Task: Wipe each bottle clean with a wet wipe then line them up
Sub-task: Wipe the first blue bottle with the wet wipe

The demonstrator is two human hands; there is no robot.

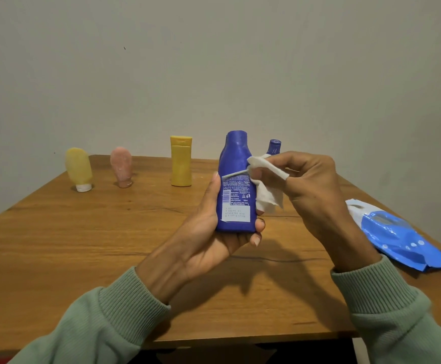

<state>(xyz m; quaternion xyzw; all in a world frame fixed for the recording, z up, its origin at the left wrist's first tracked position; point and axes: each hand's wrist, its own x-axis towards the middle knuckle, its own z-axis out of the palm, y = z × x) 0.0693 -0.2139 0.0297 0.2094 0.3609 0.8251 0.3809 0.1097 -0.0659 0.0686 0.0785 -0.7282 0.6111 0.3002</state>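
Blue bottle (236, 185) stands upright above the wooden table (82, 245), gripped round its base by the left hand (214, 232). Right hand (308, 185) pinches a white wet wipe (266, 190) against the bottle's right side.

Sage-green ribbed-cuff sleeves (125, 311) on both arms

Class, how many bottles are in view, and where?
5: yellowish tube far left, pink tube beside it, yellow bottle centre, blue bottle in the left hand, second blue bottle partly hidden behind the right hand holding the wet wipe.
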